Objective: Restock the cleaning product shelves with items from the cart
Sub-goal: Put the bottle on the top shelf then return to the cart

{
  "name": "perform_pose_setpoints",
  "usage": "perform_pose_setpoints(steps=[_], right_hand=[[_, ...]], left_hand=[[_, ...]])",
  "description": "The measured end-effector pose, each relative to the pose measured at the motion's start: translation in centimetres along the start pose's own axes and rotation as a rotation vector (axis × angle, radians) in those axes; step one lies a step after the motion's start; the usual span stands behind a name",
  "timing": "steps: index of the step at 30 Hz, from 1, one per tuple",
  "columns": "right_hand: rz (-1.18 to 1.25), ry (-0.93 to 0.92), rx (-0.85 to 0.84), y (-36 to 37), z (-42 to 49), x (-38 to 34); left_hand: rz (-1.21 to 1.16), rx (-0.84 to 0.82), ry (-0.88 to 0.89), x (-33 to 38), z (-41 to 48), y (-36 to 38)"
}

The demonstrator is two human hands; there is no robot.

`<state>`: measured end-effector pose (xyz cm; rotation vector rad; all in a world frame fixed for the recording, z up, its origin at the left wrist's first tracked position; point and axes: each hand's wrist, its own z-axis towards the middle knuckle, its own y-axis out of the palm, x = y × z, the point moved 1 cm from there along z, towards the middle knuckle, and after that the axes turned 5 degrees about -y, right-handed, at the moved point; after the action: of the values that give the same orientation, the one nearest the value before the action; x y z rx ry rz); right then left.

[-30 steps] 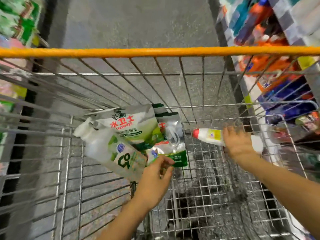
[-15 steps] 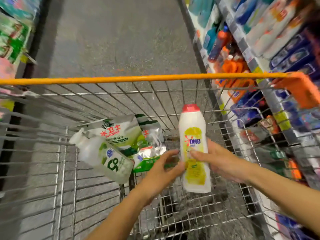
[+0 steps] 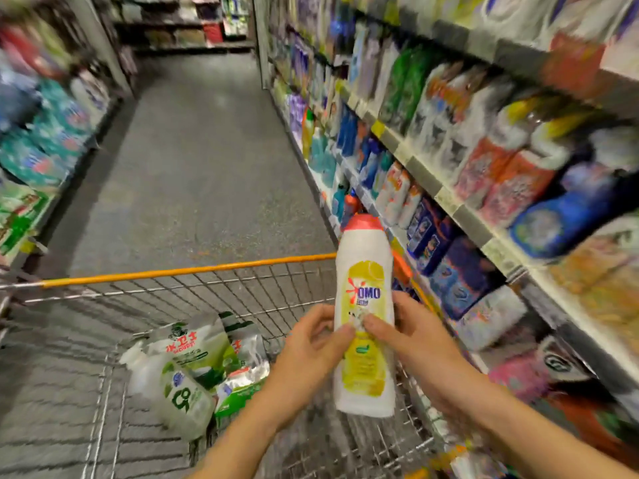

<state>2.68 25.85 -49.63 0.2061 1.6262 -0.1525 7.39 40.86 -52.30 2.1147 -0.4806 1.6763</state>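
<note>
Holding a white plastic bottle (image 3: 363, 252) with a red cap and a yellow OMO label upright above the wire shopping cart (image 3: 186, 271) with the orange top rail, the person gripped it from both sides. The left hand (image 3: 307, 347) had its fingers (image 3: 313, 314) curled round the bottle's left edge, with the thumb pressed on the front of the label. The right hand (image 3: 415, 337) wrapped the right edge in the same way, and its thumb met the left thumb near the middle of the label. The bottle's base hung over the right part of the basket, clear of the wire floor.

Lower in the basket, left of the hands, lay two silver-and-green refill pouches (image 3: 200, 344) with red lettering. Resting against their front was what looked like a white spouted pouch (image 3: 179, 395) with a green label.

Stocked metal shelves (image 3: 449, 198) of bright cleaning products ran along the right side, blurred. A grey aisle floor (image 3: 193, 160) stretched ahead, and a lower rack of green packs (image 3: 45, 140) stood on the left.
</note>
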Motion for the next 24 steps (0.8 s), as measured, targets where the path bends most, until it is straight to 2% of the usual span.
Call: perform_pose_setpoints(steps=[13, 24], right_hand=[[-0.169, -0.45, 0.304, -12.7, -12.9, -22.7], [-0.414, -0.681, 0.543, -20.5, -15.7, -36.9]], left_hand=[[0.07, -0.313, 0.415, 20.2, -4.5, 18.3], [-0.029, -0.621, 0.673, 34.0, -2.0, 30.2]])
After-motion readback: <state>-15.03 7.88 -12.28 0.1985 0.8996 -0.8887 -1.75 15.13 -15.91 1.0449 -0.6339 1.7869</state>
